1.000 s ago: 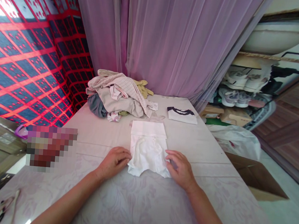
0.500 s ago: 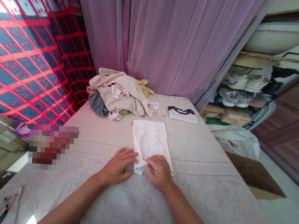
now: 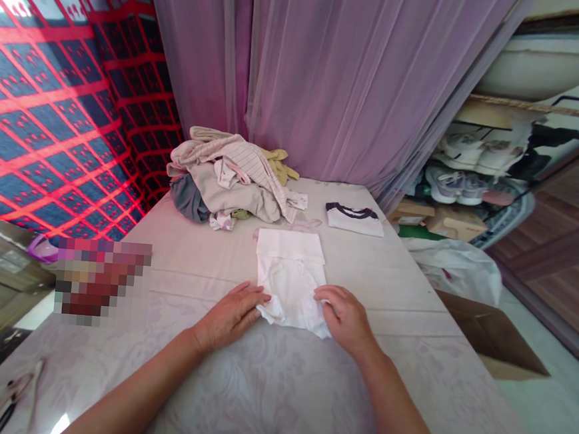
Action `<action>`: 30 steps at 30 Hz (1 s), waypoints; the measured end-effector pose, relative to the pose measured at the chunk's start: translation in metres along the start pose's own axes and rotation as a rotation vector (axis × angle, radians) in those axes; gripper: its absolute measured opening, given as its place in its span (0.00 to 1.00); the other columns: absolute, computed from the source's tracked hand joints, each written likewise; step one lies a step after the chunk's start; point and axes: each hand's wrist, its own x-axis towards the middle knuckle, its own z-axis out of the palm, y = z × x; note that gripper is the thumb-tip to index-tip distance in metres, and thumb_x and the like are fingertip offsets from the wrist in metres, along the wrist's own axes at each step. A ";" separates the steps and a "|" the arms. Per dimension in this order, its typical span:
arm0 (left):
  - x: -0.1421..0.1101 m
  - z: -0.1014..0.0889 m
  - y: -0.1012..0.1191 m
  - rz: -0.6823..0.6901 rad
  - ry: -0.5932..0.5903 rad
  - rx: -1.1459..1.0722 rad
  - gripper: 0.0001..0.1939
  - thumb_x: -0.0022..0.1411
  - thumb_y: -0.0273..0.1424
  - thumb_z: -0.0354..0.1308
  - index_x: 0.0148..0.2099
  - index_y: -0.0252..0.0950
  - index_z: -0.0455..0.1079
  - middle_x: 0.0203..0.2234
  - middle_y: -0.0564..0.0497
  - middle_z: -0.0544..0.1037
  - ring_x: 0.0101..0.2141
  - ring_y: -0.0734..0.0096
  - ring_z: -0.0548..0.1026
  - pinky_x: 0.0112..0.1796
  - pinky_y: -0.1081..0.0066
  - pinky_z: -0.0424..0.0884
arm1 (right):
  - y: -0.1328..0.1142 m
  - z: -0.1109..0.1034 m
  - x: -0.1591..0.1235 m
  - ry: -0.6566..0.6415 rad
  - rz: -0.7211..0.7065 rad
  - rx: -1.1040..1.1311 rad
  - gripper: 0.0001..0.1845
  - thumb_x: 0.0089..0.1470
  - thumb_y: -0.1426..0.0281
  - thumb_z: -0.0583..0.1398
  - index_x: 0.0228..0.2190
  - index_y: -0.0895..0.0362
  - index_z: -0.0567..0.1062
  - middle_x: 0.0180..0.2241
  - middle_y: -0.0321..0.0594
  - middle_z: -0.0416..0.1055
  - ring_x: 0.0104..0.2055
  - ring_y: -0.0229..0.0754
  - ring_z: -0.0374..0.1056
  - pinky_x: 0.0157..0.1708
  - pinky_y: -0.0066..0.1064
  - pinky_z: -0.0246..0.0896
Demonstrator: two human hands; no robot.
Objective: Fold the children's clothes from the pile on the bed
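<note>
A white shirt [image 3: 294,281] lies partly folded on the bed-like surface in front of me, a flat folded band across its far end and a curved, neckline-like opening nearer me. My left hand [image 3: 232,314] is closed on its near left corner, fingers over the cloth. On the right edge, my right hand [image 3: 346,318] pinches the fabric between thumb and fingers. The shirt's near end is slightly crumpled between both hands. Its underside is hidden.
A heap of clothes [image 3: 237,179] stands at the back left. A folded white T-shirt with dark collar [image 3: 354,221] lies back right. Glasses [image 3: 9,395] rest near left. Beyond the right edge are a cardboard box [image 3: 490,336] and shoes [image 3: 455,185]. A purple curtain [image 3: 325,79] hangs behind.
My right hand has moved right, from the middle of the shirt's near end to its right edge. The near end is spread wider and its opening shows more. My left hand has barely shifted.
</note>
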 end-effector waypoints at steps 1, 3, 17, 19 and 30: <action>0.001 -0.002 0.001 0.008 -0.017 -0.007 0.18 0.68 0.34 0.42 0.58 0.41 0.60 0.51 0.47 0.73 0.56 0.68 0.65 0.60 0.56 0.51 | 0.010 -0.008 -0.005 -0.065 0.014 -0.034 0.21 0.44 0.80 0.50 0.34 0.51 0.76 0.40 0.38 0.75 0.45 0.42 0.68 0.46 0.37 0.61; 0.003 -0.005 0.002 0.031 -0.056 -0.013 0.18 0.68 0.34 0.42 0.57 0.41 0.59 0.52 0.47 0.72 0.57 0.68 0.63 0.61 0.56 0.48 | 0.025 -0.020 -0.018 -0.197 0.013 -0.101 0.27 0.40 0.82 0.49 0.38 0.50 0.76 0.47 0.37 0.72 0.50 0.43 0.65 0.49 0.39 0.60; 0.003 -0.017 0.006 0.138 -0.100 0.104 0.09 0.65 0.31 0.47 0.45 0.40 0.66 0.50 0.47 0.72 0.51 0.69 0.70 0.59 0.59 0.54 | 0.037 -0.013 -0.031 -0.123 -0.176 -0.179 0.15 0.56 0.74 0.52 0.40 0.54 0.76 0.53 0.44 0.68 0.56 0.46 0.60 0.52 0.42 0.58; -0.002 -0.017 0.006 0.127 -0.088 0.111 0.08 0.62 0.31 0.51 0.43 0.40 0.67 0.50 0.47 0.72 0.50 0.67 0.70 0.58 0.58 0.55 | 0.039 -0.014 -0.032 -0.162 -0.161 -0.166 0.15 0.54 0.76 0.51 0.39 0.53 0.75 0.52 0.42 0.69 0.56 0.44 0.61 0.52 0.41 0.58; -0.001 -0.007 0.005 0.130 -0.097 0.080 0.09 0.60 0.30 0.53 0.44 0.40 0.67 0.49 0.48 0.74 0.52 0.66 0.68 0.59 0.58 0.52 | -0.012 -0.004 0.055 -0.108 -0.175 -0.106 0.18 0.53 0.78 0.52 0.40 0.52 0.75 0.41 0.37 0.75 0.44 0.40 0.67 0.45 0.34 0.59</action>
